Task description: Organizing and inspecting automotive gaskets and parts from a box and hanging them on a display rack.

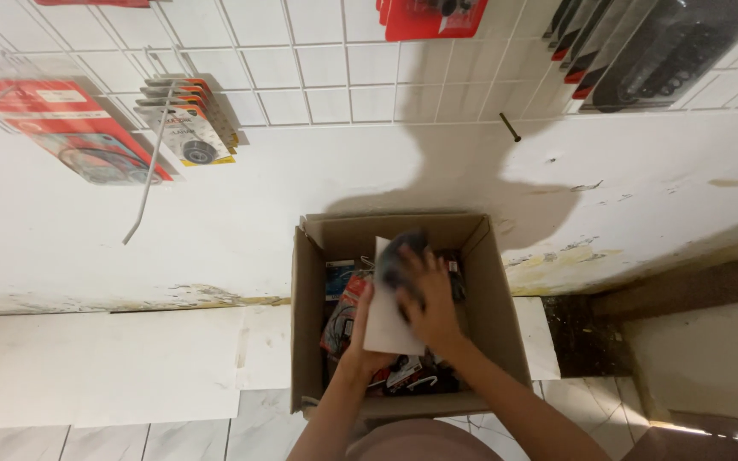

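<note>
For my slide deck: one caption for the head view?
Both hands lift a white-backed packet from an open cardboard box below a wire display rack.

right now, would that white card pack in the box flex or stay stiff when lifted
Probably fairly stiff: the card looks flat and unbent between both hands. Likely light, since the left hand pinches only its edge. The dark item on its top might make it top-heavy.

An open brown cardboard box (480, 299) on the floor holds red and blue packets (343, 312); a white card package (386, 329) sits above. Red blister packs (79, 137) hang on the wall grid.
</note>
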